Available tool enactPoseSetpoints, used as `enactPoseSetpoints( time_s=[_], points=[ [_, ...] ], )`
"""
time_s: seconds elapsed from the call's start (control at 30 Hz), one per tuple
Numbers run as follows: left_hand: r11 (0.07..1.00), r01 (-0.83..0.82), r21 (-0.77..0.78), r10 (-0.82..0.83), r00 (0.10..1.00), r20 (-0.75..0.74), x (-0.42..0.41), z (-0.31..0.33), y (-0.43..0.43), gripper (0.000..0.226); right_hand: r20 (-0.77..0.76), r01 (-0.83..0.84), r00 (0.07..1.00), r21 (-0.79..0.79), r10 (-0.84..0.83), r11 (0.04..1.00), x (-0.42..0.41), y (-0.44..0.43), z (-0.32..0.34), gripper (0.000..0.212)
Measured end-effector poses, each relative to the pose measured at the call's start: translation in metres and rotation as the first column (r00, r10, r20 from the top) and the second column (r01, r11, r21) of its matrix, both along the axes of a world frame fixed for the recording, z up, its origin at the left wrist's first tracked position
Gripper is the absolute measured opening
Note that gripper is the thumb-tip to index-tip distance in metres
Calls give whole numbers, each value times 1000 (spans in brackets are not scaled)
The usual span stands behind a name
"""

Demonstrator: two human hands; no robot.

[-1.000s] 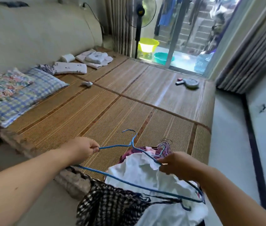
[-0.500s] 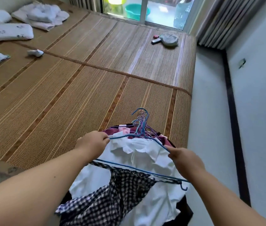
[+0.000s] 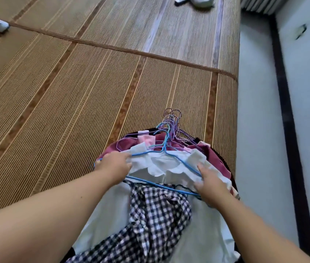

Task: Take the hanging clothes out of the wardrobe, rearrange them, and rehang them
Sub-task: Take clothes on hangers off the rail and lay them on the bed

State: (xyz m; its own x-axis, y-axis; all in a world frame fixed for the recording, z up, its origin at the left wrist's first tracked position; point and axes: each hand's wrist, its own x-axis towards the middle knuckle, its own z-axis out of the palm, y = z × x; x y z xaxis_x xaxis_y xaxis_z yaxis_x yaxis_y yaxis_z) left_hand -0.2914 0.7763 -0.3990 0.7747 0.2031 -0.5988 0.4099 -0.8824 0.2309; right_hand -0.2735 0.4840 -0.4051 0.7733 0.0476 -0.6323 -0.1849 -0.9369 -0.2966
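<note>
- Head view: nearest the camera, a checked garment (image 3: 156,215) is draped over the lower bar of a blue hanger (image 3: 162,151), on top of a white shirt (image 3: 169,168).
- The hanger's left end is gripped by the left hand (image 3: 115,166), fingers curled, with shirt cloth gathered in.
- The right hand (image 3: 209,182) is laid over the hanger's right corner and the shirt; whether it grips cannot be told.
- The step in hand is judged to be rearranging: the shirt is being settled on its hanger, on top of the pile of clothes (image 3: 129,144).
- Beyond, a bunch of hanger hooks (image 3: 172,120) is fanned out on the woven mat (image 3: 65,92).
- Next, the shoulders would need to be squared on the hanger and the checked garment kept from slipping off, before rehanging.
</note>
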Motion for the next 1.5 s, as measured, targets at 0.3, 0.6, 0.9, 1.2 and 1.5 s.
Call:
enactPoseSetpoints(
  time_s=[0.3, 0.6, 0.9, 1.2, 1.5],
  points=[
    [992, 122, 32, -122, 992, 16, -32, 63, 0, 54, 179, -277, 944, -27, 277, 961, -5, 40, 80, 71],
    [998, -31, 47, 16, 962, 273, -73, 211, 19, 60, 462, -693, 652, 40, 601, 720, -13, 123, 224, 67],
    [836, -402, 373, 149, 822, 550, -220, 357, 52, 60, 734, -960, 224, 55, 642, 273, -108, 243, 349, 72],
    [444, -785, 432, 368, 599, 711, -442, 480, 81, 65, 844, -979, -123, -18, 522, -201, -284, 352, 469, 68],
    [8, -933, 359, 378, 336, 863, -611, 569, 83, 66, 941, -874, -210, -59, 266, -483, -474, 418, 561, 67]
  ],
)
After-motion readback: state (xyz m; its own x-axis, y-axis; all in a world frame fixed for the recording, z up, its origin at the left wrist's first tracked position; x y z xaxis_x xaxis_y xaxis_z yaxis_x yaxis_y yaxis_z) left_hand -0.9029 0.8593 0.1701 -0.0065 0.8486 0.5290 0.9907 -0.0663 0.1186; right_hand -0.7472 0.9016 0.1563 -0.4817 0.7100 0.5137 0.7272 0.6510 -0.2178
